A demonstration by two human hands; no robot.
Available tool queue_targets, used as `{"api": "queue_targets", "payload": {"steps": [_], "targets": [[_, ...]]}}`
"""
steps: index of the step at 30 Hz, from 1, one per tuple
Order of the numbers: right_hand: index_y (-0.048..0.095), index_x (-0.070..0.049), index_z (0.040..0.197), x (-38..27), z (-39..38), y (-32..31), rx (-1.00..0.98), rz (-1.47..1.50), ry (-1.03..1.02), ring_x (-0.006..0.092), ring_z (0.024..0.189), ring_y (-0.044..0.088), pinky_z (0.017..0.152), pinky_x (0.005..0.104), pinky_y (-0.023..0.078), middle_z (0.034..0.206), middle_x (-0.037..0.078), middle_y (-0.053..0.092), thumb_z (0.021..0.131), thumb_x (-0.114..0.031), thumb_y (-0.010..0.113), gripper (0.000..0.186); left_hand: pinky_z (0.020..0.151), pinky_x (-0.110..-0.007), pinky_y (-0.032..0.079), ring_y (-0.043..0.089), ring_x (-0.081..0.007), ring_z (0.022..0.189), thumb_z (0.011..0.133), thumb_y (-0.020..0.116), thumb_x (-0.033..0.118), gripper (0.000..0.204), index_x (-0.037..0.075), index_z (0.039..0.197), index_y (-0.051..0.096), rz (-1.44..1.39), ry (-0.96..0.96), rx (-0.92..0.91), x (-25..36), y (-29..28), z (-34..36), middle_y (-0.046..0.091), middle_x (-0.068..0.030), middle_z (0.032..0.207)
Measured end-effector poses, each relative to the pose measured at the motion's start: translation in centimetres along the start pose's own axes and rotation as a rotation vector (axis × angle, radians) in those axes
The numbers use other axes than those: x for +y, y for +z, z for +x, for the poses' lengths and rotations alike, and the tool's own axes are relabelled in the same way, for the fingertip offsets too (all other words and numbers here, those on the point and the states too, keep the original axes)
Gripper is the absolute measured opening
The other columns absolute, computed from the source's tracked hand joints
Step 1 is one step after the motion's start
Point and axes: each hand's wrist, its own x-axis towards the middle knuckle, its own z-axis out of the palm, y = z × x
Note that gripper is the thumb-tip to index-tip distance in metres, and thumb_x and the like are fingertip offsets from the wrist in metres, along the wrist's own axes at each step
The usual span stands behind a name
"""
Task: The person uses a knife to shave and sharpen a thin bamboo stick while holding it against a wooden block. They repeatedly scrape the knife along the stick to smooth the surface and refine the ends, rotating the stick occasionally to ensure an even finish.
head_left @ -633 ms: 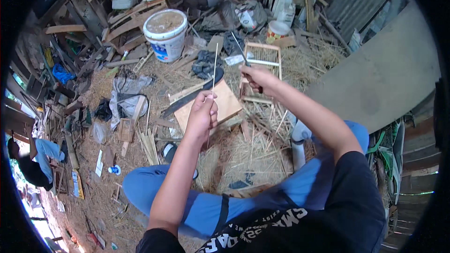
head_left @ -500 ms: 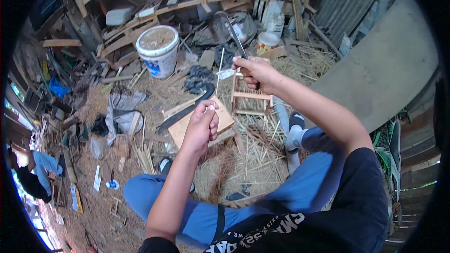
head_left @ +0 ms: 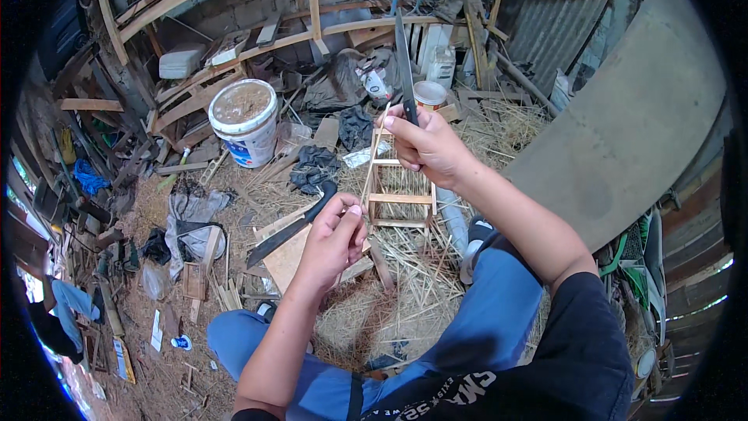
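In my right hand [head_left: 430, 144] is a knife [head_left: 404, 62], its dark handle in the fist and its blade pointing up and away. My left hand [head_left: 335, 238] pinches the near end of a thin wooden stick [head_left: 375, 148]. The stick's far end reaches my right thumb, beside the knife handle. Below my left hand stands a low wooden block or stool [head_left: 288, 265]; a larger knife [head_left: 284, 235] with a curved black handle lies across it. Just beyond is a small wooden frame with thin bars [head_left: 401, 198], partly behind the stick and my right hand.
Straw and thin offcuts [head_left: 413, 273] litter the ground around my legs. A white bucket [head_left: 245, 129] stands at the far left, a smaller tub [head_left: 429, 95] farther back. A large grey panel [head_left: 631, 109] leans at the right. Another person's leg [head_left: 76, 308] shows at the left edge.
The knife has turned more upright. The stick's far end, apart from my right hand before, now meets the right thumb. The whole view has shifted slightly.
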Motion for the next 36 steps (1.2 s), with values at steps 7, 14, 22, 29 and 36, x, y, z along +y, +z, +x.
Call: {"api": "queue_targets", "payload": {"steps": [7, 14, 22, 29, 36], "targets": [[0.061, -0.008, 0.103, 1.3, 0.6, 0.0, 0.020, -0.072, 0.057, 0.0036, 0.046, 0.039, 0.042, 0.0240, 0.028, 0.064, -0.005, 0.050, 0.094, -0.023, 0.075, 0.022, 0.052, -0.025, 0.042, 0.047, -0.0089, 0.056, 0.110, 0.044, 0.031, 0.023, 0.009, 0.108, 0.051, 0.000, 0.093, -0.054, 0.5, 0.0, 2.5, 0.049, -0.0002, 0.071], [0.062, -0.008, 0.106, 1.9, 0.8, 0.3, -0.009, -0.173, 0.068, 0.0040, 0.045, 0.035, 0.044, 0.0247, 0.027, 0.061, -0.007, 0.046, 0.099, -0.023, 0.069, 0.018, 0.048, -0.021, 0.037, 0.042, -0.0044, 0.054, 0.110, 0.045, 0.023, 0.017, 0.008, 0.107, 0.052, -0.188, 0.096, -0.009, -0.1, 0.3, 4.3, 0.050, 0.0014, 0.074], [0.067, -0.001, 0.095, 2.4, 1.0, -2.4, -0.093, -0.706, -0.244, 0.0096, 0.078, 0.058, 0.066, 0.0315, 0.046, 0.084, 0.004, 0.065, 0.103, -0.033, 0.061, 0.033, 0.045, -0.020, 0.020, 0.028, -0.0018, 0.053, 0.110, 0.047, 0.024, 0.014, 0.011, 0.109, 0.053, -0.150, 0.083, 0.070, 0.7, 0.8, 4.5, 0.040, 0.0068, 0.071], [0.064, -0.004, 0.082, 2.0, 0.0, -0.3, -0.192, -1.210, -0.417, 0.0375, 0.059, 0.061, 0.055, 0.0449, 0.046, 0.066, 0.018, 0.060, 0.100, -0.042, 0.060, 0.043, 0.046, -0.021, 0.029, 0.035, -0.0025, 0.053, 0.109, 0.048, 0.022, 0.017, 0.009, 0.119, 0.055, -0.103, 0.099, 0.101, 1.5, 0.3, 3.9, 0.046, 0.0053, 0.073], [0.063, -0.006, 0.077, 2.1, 0.1, -0.1, -0.232, -1.347, -0.550, 0.0387, 0.061, 0.064, 0.055, 0.0486, 0.048, 0.064, 0.017, 0.062, 0.096, -0.047, 0.060, 0.045, 0.053, -0.022, 0.034, 0.038, -0.0029, 0.059, 0.108, 0.051, 0.018, 0.014, 0.006, 0.113, 0.057, -0.089, 0.125, 0.109, 1.2, -0.5, 3.7, 0.046, 0.0059, 0.073]]}}
